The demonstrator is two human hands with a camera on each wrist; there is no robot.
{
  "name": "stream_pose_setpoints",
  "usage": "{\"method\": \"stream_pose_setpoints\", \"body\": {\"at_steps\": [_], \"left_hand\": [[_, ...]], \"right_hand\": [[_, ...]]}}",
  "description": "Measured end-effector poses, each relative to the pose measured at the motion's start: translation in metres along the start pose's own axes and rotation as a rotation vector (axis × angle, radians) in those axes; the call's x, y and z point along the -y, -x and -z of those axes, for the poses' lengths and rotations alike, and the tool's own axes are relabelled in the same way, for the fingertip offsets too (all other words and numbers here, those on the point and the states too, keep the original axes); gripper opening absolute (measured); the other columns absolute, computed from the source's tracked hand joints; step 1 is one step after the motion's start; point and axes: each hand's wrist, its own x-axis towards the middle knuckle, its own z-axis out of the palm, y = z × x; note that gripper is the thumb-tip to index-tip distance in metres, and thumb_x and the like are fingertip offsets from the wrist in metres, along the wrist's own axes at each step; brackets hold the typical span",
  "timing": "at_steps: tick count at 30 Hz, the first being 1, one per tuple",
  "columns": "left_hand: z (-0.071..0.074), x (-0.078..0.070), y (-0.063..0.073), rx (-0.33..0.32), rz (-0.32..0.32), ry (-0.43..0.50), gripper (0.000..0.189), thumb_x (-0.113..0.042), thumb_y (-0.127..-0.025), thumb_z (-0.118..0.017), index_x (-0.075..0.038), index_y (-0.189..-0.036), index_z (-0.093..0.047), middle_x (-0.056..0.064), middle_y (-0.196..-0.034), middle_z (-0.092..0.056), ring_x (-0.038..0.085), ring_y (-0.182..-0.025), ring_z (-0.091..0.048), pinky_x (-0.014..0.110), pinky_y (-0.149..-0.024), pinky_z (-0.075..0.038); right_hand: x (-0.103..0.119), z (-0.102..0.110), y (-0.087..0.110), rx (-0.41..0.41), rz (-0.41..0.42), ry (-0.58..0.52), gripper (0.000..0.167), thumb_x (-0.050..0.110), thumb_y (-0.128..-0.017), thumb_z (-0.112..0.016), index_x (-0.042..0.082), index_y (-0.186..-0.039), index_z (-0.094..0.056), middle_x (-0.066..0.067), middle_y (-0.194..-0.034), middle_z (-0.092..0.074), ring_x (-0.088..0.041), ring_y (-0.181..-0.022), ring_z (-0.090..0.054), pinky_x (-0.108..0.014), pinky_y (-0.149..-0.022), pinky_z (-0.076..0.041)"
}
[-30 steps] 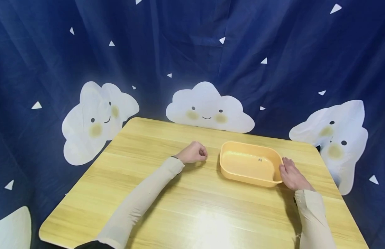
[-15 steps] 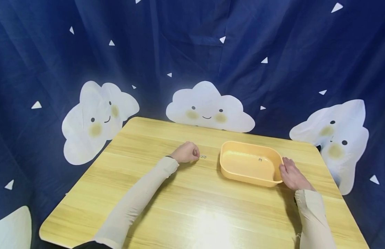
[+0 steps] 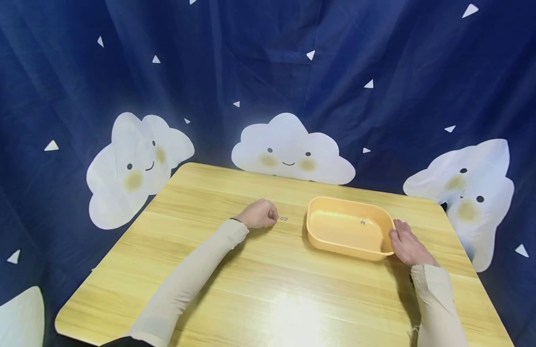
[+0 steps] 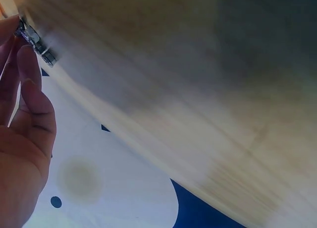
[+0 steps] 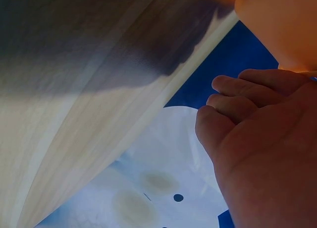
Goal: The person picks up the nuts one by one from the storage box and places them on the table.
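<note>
My left hand [image 3: 258, 213] is low over the middle of the table, its thumb and forefinger pinching at the end of a row of small metal nuts [image 4: 41, 49]. Two nuts [image 3: 283, 218] show just right of the fingertips in the head view; the fingers hide the one between them. To the right sits a yellow rectangular tray [image 3: 346, 252] with one small metal piece [image 3: 362, 222] inside. At the tray's right end my right hand [image 3: 410, 245] holds the rim, thumb on the inner side and fingers along the outer wall. The right wrist view shows those fingers [image 5: 237, 104] but hides the thumb.
The wood-grain table [image 3: 250, 284] has rounded corners. Behind it and at the sides hangs a dark blue curtain [image 3: 268, 58] with white clouds [image 3: 294, 149]. The tray stands between the two hands, toward the table's right side.
Over the first half second my left hand has slid a little left, and two nuts have come into view beside its fingertips. It has barely moved since. The right hand and tray have stayed put.
</note>
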Motion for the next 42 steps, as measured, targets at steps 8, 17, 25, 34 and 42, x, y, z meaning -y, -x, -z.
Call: {"method": "stream_pose_setpoints", "body": {"at_steps": [8, 17, 25, 34, 42], "left_hand": [[-0.004, 0.004, -0.001, -0.001, -0.003, -0.003, 0.006, -0.012, -0.091, -0.076, -0.015, -0.094, -0.080, 0.000, -0.106, -0.079, 0.006, -0.072, -0.067, 0.034, -0.087, -0.059], [0.012, 0.003, 0.000, -0.131, -0.041, 0.101, 0.009, -0.011, -0.091, -0.074, -0.010, -0.098, -0.080, 0.002, -0.089, -0.076, 0.008, -0.065, -0.061, 0.025, -0.065, -0.053], [0.032, -0.001, -0.003, -0.184, -0.029, 0.100, 0.011, -0.013, -0.091, -0.073, -0.008, -0.099, -0.079, 0.003, -0.092, -0.076, 0.009, -0.068, -0.061, 0.022, -0.061, -0.050], [0.050, -0.012, -0.017, -0.206, -0.072, 0.062, 0.009, -0.015, -0.093, -0.072, -0.012, -0.098, -0.079, 0.000, -0.094, -0.077, 0.014, -0.080, -0.066, 0.027, -0.072, -0.055], [0.053, -0.033, -0.028, -0.203, -0.135, 0.018, 0.011, -0.014, -0.095, -0.071, -0.009, -0.100, -0.079, 0.003, -0.095, -0.078, 0.016, -0.089, -0.070, 0.031, -0.087, -0.057]], "right_hand": [[0.000, -0.001, 0.002, -0.002, -0.002, -0.007, 0.066, 0.026, -0.111, -0.014, -0.029, -0.148, -0.017, -0.053, -0.154, -0.016, -0.069, -0.145, -0.012, -0.073, -0.120, -0.018], [-0.001, -0.001, 0.002, 0.003, -0.002, 0.000, 0.067, 0.027, -0.111, -0.014, -0.027, -0.149, -0.018, -0.052, -0.154, -0.016, -0.069, -0.145, -0.013, -0.073, -0.120, -0.019], [-0.002, 0.001, 0.001, -0.001, 0.000, -0.006, 0.066, 0.027, -0.111, -0.013, -0.028, -0.149, -0.016, -0.052, -0.155, -0.015, -0.069, -0.146, -0.011, -0.073, -0.120, -0.017], [-0.001, 0.001, 0.000, -0.019, 0.028, 0.025, 0.063, 0.021, -0.111, -0.016, -0.030, -0.147, -0.017, -0.054, -0.154, -0.013, -0.070, -0.145, -0.010, -0.073, -0.120, -0.017], [-0.003, 0.000, -0.001, -0.027, 0.046, 0.038, 0.063, 0.022, -0.111, -0.016, -0.030, -0.147, -0.017, -0.054, -0.153, -0.014, -0.070, -0.145, -0.009, -0.074, -0.120, -0.015]]}}
